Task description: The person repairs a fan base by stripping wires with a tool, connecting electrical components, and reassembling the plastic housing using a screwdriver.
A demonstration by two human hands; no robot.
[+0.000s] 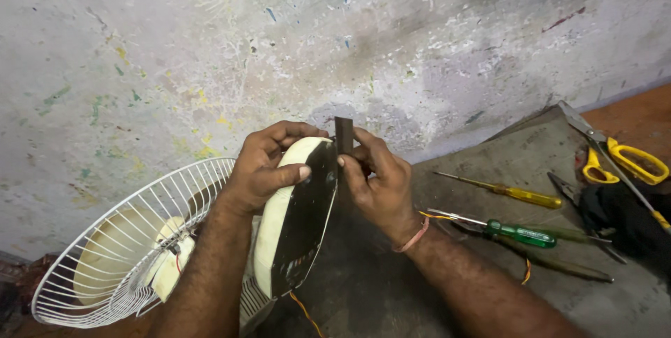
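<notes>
My left hand (269, 163) grips the rim of a cream oval fan base (293, 219), held on edge so its dark underside faces right. My right hand (377, 181) pinches a small dark flat strip (343, 135) against the top edge of that base. A white wire fan guard (133, 240) with the cream motor housing behind it lies to the lower left, joined to the base. An orange wire hangs below the base.
On a dark mat (531, 163) to the right lie a yellow-handled screwdriver (510, 191), a green-handled screwdriver (514, 232), pliers and yellow-handled scissors (615, 160). A paint-splattered grey wall (279, 44) fills the background.
</notes>
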